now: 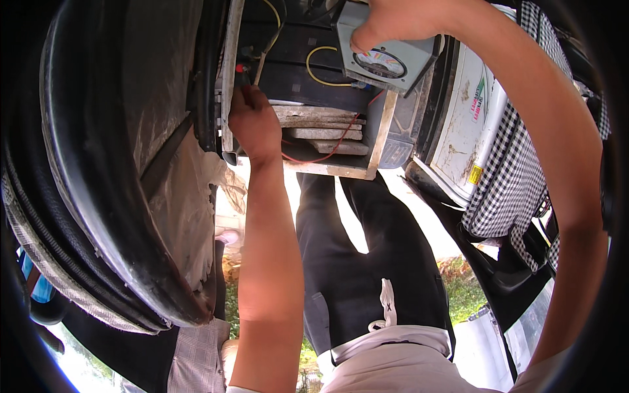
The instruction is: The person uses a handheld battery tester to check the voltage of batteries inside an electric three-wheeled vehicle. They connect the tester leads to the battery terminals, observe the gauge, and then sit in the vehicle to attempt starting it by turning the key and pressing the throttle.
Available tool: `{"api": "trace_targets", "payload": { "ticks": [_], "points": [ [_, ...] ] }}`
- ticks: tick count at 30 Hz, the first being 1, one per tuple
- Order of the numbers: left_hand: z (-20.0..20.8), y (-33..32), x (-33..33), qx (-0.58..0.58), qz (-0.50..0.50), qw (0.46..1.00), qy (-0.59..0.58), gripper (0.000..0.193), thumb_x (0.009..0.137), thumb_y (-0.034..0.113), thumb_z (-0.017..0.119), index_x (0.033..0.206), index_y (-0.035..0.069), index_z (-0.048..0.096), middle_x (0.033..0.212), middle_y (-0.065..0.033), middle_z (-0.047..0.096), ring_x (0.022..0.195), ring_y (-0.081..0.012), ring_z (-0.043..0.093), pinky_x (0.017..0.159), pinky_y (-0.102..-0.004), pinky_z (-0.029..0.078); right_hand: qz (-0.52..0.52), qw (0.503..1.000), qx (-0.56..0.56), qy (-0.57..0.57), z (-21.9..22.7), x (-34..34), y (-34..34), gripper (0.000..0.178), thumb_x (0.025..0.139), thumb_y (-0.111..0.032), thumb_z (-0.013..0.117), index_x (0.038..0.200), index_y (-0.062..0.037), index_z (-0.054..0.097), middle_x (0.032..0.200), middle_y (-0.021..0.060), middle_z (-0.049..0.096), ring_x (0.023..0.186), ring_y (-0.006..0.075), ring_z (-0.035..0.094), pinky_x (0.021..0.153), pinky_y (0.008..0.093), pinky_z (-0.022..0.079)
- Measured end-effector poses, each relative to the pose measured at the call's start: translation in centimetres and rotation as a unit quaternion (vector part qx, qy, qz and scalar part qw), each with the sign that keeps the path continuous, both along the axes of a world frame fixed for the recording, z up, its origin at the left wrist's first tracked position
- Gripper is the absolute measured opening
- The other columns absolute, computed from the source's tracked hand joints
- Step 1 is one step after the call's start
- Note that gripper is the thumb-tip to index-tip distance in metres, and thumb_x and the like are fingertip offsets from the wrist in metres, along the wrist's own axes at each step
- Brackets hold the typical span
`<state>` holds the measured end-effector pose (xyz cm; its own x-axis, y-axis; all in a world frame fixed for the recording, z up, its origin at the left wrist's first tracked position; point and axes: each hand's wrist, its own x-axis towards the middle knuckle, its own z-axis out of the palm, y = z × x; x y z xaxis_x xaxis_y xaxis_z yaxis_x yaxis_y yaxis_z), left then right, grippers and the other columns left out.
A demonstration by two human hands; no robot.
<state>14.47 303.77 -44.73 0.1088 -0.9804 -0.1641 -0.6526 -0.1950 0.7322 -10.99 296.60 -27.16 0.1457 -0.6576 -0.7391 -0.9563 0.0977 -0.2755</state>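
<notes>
My right hand (406,19) grips the top of a grey box-shaped analog meter (409,69), its thumb on the face above the dial window. The meter is tilted above the right side of an open compartment. My left hand (254,124) is closed at the compartment's left wall, pinching a small dark piece with a red end (242,68); my fingers partly hide it. A thin red wire (337,145) runs from below the meter and loops toward my left hand. Black battery-like blocks (301,75) fill the compartment, with a yellow cable (313,62) lying across them.
Pale flat slabs (327,131) are stacked at the compartment's near side, inside a worn frame edge (327,170). A black curved panel (111,190) rises at left. At right are a white panel (462,124) and black-and-white checked cloth (508,177). Another person's checked clothing (196,360) shows lower left.
</notes>
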Motion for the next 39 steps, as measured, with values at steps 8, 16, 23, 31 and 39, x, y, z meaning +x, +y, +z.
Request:
{"api": "trace_targets", "payload": {
  "ticks": [8, 16, 23, 31, 39],
  "points": [
    [-0.5, -0.1, -0.1, 0.003, 0.012, 1.0, 0.007, 0.032, 0.098, 0.026, 0.052, 0.102, -0.002, 0.067, 0.086, -0.0239, 0.069, 0.076, -0.0385, 0.064, 0.073, -0.0412, 0.05, -0.023, 0.999, -0.01, 0.022, 0.6, 0.1, 0.5, 0.055, 0.073, -0.037, 0.076, 0.098, 0.0122, 0.07, 0.1, 0.0292, 0.07, 0.096, 0.0376, 0.069, 0.087, 0.0414, 0.054],
    [-0.7, -0.3, -0.3, 0.019, 0.021, 0.999, 0.026, 0.033, 0.098, 0.025, 0.052, 0.104, -0.003, 0.068, 0.087, -0.0229, 0.069, 0.077, -0.0356, 0.063, 0.075, -0.0398, 0.049, -0.014, 0.999, -0.011, 0.027, 0.7, 1.3, 1.4, 0.052, 0.073, -0.034, 0.075, 0.098, 0.0116, 0.069, 0.098, 0.0282, 0.07, 0.094, 0.0374, 0.069, 0.086, 0.0426, 0.055],
    [-0.8, -0.3, -0.3, 0.015, 0.027, 0.999, 0.018, 0.033, 0.097, 0.026, 0.051, 0.101, -0.003, 0.068, 0.088, -0.0235, 0.069, 0.078, -0.0366, 0.063, 0.077, -0.0414, 0.048, -0.197, 0.974, -0.026, 0.105, 1.0, 3.1, 3.4, 0.052, 0.072, -0.034, 0.076, 0.104, 0.006, 0.067, 0.092, 0.0258, 0.07, 0.089, 0.0357, 0.071, 0.082, 0.0422, 0.056],
    [-0.2, -0.7, -0.4, 0.018, 0.01, 1.0, -0.006, 0.035, 0.097, 0.025, 0.05, 0.093, -0.005, 0.067, 0.085, -0.0252, 0.068, 0.076, -0.0414, 0.062, 0.073, -0.0447, 0.048, -0.14, 0.965, -0.208, 0.073, -3.6, 0.1, 7.8, 0.053, 0.068, -0.04, 0.076, 0.108, -0.0037, 0.07, 0.093, 0.0192, 0.073, 0.087, 0.0344, 0.072, 0.081, 0.0432, 0.057],
    [-0.4, -0.6, -0.1, 0.012, 0.009, 1.0, -0.001, 0.027, 0.097, 0.019, 0.05, 0.085, -0.002, 0.063, 0.076, -0.0245, 0.065, 0.071, -0.0437, 0.062, 0.067, -0.0465, 0.048, -0.187, 0.974, -0.123, 0.045, -1.6, -0.3, 5.5, 0.048, 0.072, -0.035, 0.076, 0.097, 0.0062, 0.069, 0.094, 0.0285, 0.07, 0.091, 0.0392, 0.07, 0.085, 0.0442, 0.055]
  ]
}}
